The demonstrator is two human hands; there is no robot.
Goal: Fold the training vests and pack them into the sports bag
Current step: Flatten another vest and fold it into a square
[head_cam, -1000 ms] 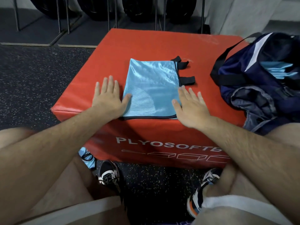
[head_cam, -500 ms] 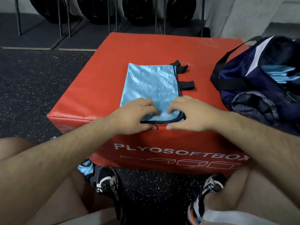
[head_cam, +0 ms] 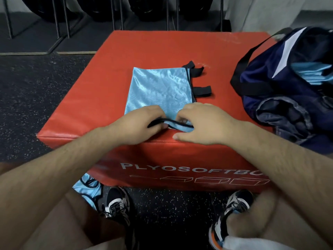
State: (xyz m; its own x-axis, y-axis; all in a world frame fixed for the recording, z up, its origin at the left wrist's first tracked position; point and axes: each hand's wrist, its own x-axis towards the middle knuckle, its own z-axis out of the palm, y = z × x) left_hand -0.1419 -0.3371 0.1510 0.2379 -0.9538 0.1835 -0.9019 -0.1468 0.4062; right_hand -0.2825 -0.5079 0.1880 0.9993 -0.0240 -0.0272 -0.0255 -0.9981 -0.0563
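Vest (head_cam: 160,89): light blue and folded into a tall rectangle, it lies in the middle of the red box's top. Its far part sits where it did 1 s ago, but its black-trimmed near hem is now raised off the surface between the 2 hands.
Left hand (head_cam: 142,125): 1 s ago it lay flat beside the vest with the fingers spread. Now the fingers (head_cam: 153,112) curl over the left part of the hem and the thumb pinches it from below.
Right hand (head_cam: 203,123): also flat and spread 1 s ago. Now its fingers (head_cam: 182,114) curl onto the right part of the hem, lifted blue cloth shows under the palm, and the thumb stretches along the surface near the front edge.
Black straps (head_cam: 201,91): they stick out from the vest's right edge, unmoved.
Sports bag (head_cam: 270,82): navy and open, on the right side of the box, near the vest but apart from it.
Packed vests (head_cam: 310,71): light-blue cloth shows inside the bag's mouth.
Floor vest (head_cam: 88,186): another light-blue one lies crumpled on the floor by the left shoe (head_cam: 117,202).
Box (head_cam: 162,47): red, with white lettering on its front.
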